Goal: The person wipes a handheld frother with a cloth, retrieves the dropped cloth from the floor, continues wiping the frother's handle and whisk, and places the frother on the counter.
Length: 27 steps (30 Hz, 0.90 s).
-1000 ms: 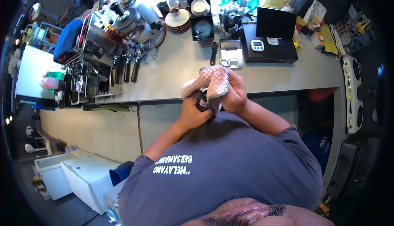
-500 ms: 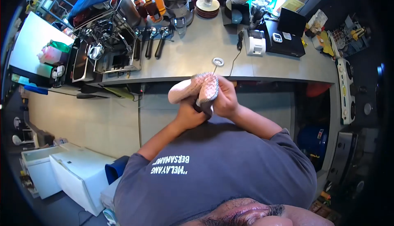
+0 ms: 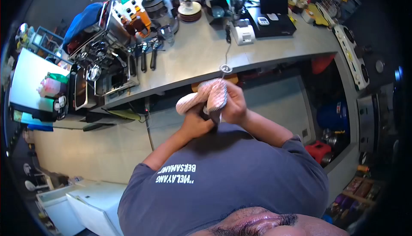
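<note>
Beyond the cloth (image 3: 187,103) and the ring (image 3: 226,68) showing just past it, there is room to pass over the bare middle of the counter (image 3: 193,47), between 2 black handles (image 3: 143,60) on the left and the printer (image 3: 244,34) on the right, as far as the stack of plates (image 3: 189,12). A cable (image 3: 228,52) lies along this lane's right side, the coffee machine (image 3: 103,60) blocks the left end, and the front strip runs open rightward toward the stove (image 3: 351,55).
</note>
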Available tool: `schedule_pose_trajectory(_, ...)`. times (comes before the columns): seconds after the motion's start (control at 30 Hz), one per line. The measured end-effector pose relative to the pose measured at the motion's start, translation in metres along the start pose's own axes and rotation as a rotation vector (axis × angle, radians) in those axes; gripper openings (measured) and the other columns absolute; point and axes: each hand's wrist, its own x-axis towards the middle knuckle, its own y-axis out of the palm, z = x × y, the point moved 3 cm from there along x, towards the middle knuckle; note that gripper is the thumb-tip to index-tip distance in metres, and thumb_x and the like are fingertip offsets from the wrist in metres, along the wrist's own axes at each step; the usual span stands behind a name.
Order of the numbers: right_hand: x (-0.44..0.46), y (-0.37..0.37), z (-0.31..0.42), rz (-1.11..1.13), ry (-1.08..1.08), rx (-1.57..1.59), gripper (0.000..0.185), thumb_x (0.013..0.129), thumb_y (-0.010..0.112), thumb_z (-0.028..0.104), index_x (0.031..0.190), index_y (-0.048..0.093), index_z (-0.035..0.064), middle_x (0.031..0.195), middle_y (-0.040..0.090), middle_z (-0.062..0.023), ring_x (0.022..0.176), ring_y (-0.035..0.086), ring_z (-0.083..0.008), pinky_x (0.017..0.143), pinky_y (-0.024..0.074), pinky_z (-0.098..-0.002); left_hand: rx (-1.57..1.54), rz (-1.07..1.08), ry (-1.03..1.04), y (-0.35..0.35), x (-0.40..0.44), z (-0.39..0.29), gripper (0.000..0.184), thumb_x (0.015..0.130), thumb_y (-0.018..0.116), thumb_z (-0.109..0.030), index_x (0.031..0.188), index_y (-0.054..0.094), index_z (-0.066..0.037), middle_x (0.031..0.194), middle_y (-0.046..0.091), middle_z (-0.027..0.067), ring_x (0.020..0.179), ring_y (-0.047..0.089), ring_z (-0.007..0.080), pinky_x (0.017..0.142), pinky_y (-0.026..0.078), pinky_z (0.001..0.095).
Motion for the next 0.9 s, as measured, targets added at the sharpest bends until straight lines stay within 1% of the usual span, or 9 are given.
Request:
schedule_pose_trajectory(0.17,-0.042,-0.046,0.042,-0.185,-0.146,-0.019,0.028,0.104,0.042,0.014,0.117,0.058,-0.0042,0.107,0.066,-0.0075,0.099,0.060,-0.0115,0.089,0.0476,-0.0259,-0.092,0.114,0.026,0.065,0.002,0.001,0.059,0.076,0.072,-0.012,0.130,0.053,0.005,0.119,0.062,0.0129,0.113,0.059,0.0197,0.098,0.045,0.0322)
schedule_pose_trajectory(0.37,-0.159,-0.089,0.058,-0.364,-0.031,-0.162,0.029,0.102,0.046,0.016,0.120,0.058,-0.0022,0.110,0.065,-0.0084,0.105,0.060,-0.0151,0.095,0.0454,-0.0291,-0.117,0.274,0.109,0.167,-0.006,-0.029,0.064,0.073,0.071,-0.004,0.133,0.050,0.005,0.124,0.061,0.0117,0.114,0.059,0.0173,0.097,0.046,0.0303)
schedule_pose_trajectory(0.43,-0.192,-0.111,0.082,-0.440,-0.006,-0.230,0.028,0.101,0.046,0.015,0.118,0.059,-0.0019,0.110,0.066,-0.0080,0.103,0.060,-0.0147,0.094,0.0459,-0.0294,-0.162,0.373,-0.010,0.201,-0.012,-0.015,0.059,0.074,0.072,-0.004,0.129,0.053,0.004,0.119,0.063,0.0106,0.109,0.060,0.0165,0.095,0.047,0.0297)
schedule_pose_trajectory(0.5,-0.218,-0.134,0.108,-0.529,-0.150,-0.258,0.026,0.100,0.046,0.015,0.115,0.060,-0.0017,0.108,0.066,-0.0076,0.102,0.061,-0.0136,0.093,0.0469,-0.0300,-0.234,0.477,-0.078,0.236,-0.019,-0.013,0.040,0.074,0.072,-0.006,0.111,0.062,0.003,0.106,0.066,0.0084,0.099,0.062,0.0152,0.088,0.048,0.0292)
schedule_pose_trajectory(0.6,-0.263,-0.157,0.143,-0.727,-0.230,-0.308,0.025,0.098,0.049,0.014,0.117,0.059,-0.0004,0.106,0.067,-0.0070,0.098,0.061,-0.0132,0.088,0.0489,-0.0298,-0.076,0.595,-0.043,0.279,-0.030,-0.015,0.024,0.074,0.072,-0.007,0.095,0.064,0.003,0.096,0.066,0.0081,0.092,0.063,0.0145,0.083,0.049,0.0298)
schedule_pose_trajectory(0.67,-0.280,-0.163,0.142,-0.615,-0.279,-0.279,0.027,0.099,0.048,0.016,0.118,0.058,0.0002,0.104,0.067,-0.0091,0.097,0.063,-0.0160,0.087,0.0492,-0.0318,-0.099,0.641,0.019,0.293,-0.035,-0.015,0.032,0.075,0.071,-0.009,0.105,0.064,0.003,0.105,0.067,0.0120,0.097,0.064,0.0178,0.086,0.048,0.0311)
schedule_pose_trajectory(0.73,-0.297,-0.142,0.141,-0.707,-0.202,-0.754,0.026,0.100,0.046,0.018,0.115,0.058,0.0004,0.101,0.066,-0.0112,0.094,0.063,-0.0198,0.086,0.0493,-0.0343,-0.126,0.653,0.121,0.305,-0.036,-0.028,0.042,0.077,0.071,-0.012,0.115,0.062,0.003,0.114,0.066,0.0145,0.104,0.064,0.0206,0.091,0.047,0.0317)
schedule_pose_trajectory(0.83,-0.305,-0.130,0.159,-0.652,-0.247,-0.574,0.026,0.102,0.044,0.021,0.107,0.058,-0.0002,0.099,0.066,-0.0111,0.091,0.062,-0.0206,0.084,0.0494,-0.0349,-0.105,0.641,0.347,0.314,-0.035,-0.059,0.059,0.079,0.071,-0.017,0.132,0.054,0.003,0.123,0.065,0.0162,0.114,0.062,0.0237,0.099,0.044,0.0318)
schedule_pose_trajectory(0.9,-0.308,-0.138,0.170,-0.715,-0.249,-0.502,0.030,0.104,0.042,0.023,0.100,0.059,-0.0009,0.097,0.067,-0.0099,0.093,0.063,-0.0185,0.085,0.0494,-0.0340,0.040,0.720,0.284,0.312,-0.037,-0.053,0.059,0.081,0.072,-0.020,0.132,0.054,0.004,0.125,0.063,0.0167,0.117,0.060,0.0242,0.100,0.042,0.0319)
